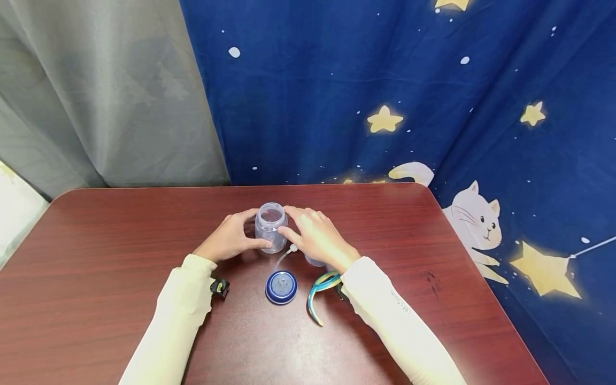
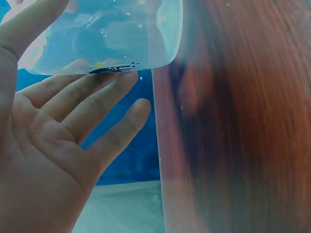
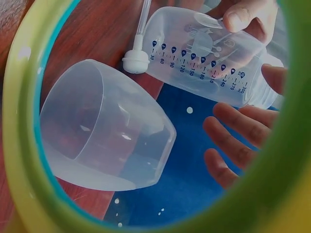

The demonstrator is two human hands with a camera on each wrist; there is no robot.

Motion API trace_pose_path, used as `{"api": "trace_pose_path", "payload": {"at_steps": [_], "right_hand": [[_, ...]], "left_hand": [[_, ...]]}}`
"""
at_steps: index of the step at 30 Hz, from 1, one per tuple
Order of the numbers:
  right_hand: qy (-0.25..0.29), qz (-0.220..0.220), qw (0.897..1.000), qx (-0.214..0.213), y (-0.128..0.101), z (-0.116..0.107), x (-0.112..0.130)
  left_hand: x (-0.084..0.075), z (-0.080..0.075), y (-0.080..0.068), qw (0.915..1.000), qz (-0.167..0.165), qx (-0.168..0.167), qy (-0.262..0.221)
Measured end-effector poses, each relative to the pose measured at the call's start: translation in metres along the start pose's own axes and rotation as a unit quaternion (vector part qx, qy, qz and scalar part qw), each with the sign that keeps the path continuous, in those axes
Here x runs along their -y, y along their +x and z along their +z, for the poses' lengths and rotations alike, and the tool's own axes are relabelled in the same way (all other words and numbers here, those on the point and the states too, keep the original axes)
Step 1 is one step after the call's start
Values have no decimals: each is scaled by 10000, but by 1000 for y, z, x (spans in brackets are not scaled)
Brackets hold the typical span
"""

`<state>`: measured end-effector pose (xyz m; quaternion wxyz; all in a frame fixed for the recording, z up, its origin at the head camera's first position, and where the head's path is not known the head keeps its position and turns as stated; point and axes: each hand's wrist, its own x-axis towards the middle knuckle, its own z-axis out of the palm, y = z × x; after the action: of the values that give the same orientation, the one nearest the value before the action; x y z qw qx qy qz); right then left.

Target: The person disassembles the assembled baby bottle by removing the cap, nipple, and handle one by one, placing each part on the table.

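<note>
A clear baby bottle (image 1: 270, 230) stands upright and uncapped between the two hands, with volume marks on its side in the right wrist view. My left hand (image 1: 233, 235) grips its left side, thumb in front and fingers behind. At its upper right is my right hand (image 1: 315, 232), thumb by the neck and fingers fairly straight in the right wrist view; whether they press the bottle is unclear. A blue-rimmed lid (image 1: 281, 287) lies nearer, its straw (image 1: 285, 256) ending in a white weight (image 1: 293, 248). Partly under the right hand sits a translucent cap (image 3: 107, 131).
A curved yellow and blue handle piece (image 1: 315, 302) lies by the right wrist and frames the right wrist view. The brown table (image 1: 120, 299) ends at a grey curtain (image 1: 110, 107) and a blue star-patterned curtain (image 1: 313, 96).
</note>
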<state>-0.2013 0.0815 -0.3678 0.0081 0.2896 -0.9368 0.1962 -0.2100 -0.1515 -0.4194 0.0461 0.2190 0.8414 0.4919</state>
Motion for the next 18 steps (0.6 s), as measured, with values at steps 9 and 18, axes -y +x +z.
{"api": "trace_pose_path", "payload": {"at_steps": [9, 18], "right_hand": [[3, 152, 9993, 344, -3, -1, 0], [-136, 251, 9995, 158, -11, -21, -11]], "left_hand": [[5, -2, -1, 9999, 15, 65, -137], [0, -20, -5, 9956, -266, 561, 708]]}}
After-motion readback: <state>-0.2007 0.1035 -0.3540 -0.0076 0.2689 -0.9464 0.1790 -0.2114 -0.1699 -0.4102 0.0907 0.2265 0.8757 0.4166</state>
